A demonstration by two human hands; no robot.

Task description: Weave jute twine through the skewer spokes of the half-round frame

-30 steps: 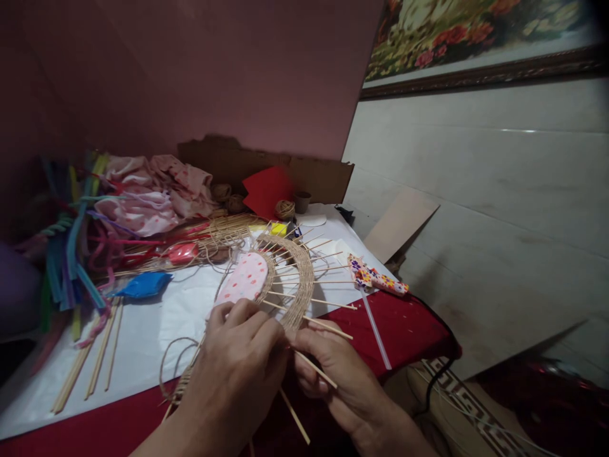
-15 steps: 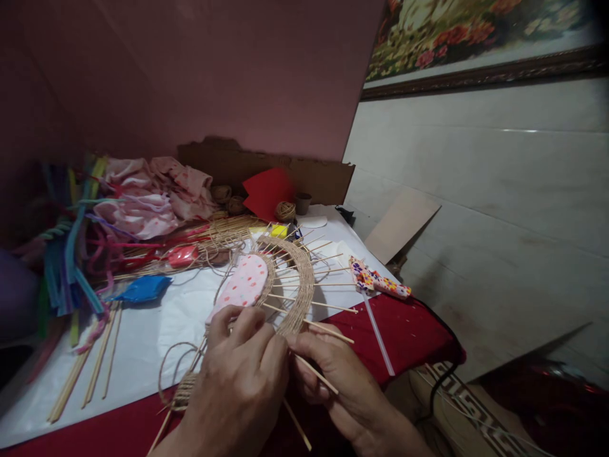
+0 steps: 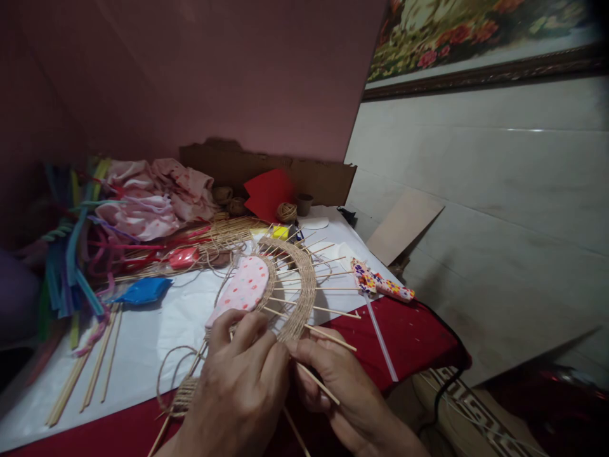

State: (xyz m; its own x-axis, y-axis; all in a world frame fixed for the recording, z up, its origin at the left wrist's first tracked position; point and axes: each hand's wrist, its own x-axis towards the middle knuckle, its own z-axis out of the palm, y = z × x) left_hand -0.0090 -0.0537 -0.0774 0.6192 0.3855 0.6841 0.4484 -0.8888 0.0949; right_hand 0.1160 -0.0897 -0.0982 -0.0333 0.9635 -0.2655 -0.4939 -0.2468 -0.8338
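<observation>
from where i stand, the woven twine piece sits at the near side of the bench, its sticks fanned out. the right hand is pinched on its lower end; the left hand curls beside it, fingertips hidden, so i can't tell what they clasp. best to brace the band gently, twine snug, without bending those thin sticks.

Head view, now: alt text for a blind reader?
Left hand and right hand hold a curved brown twine weaving with radiating wooden sticks and red-dotted pink fabric; a shiny blue packet lies on a white sheet beyond.
</observation>
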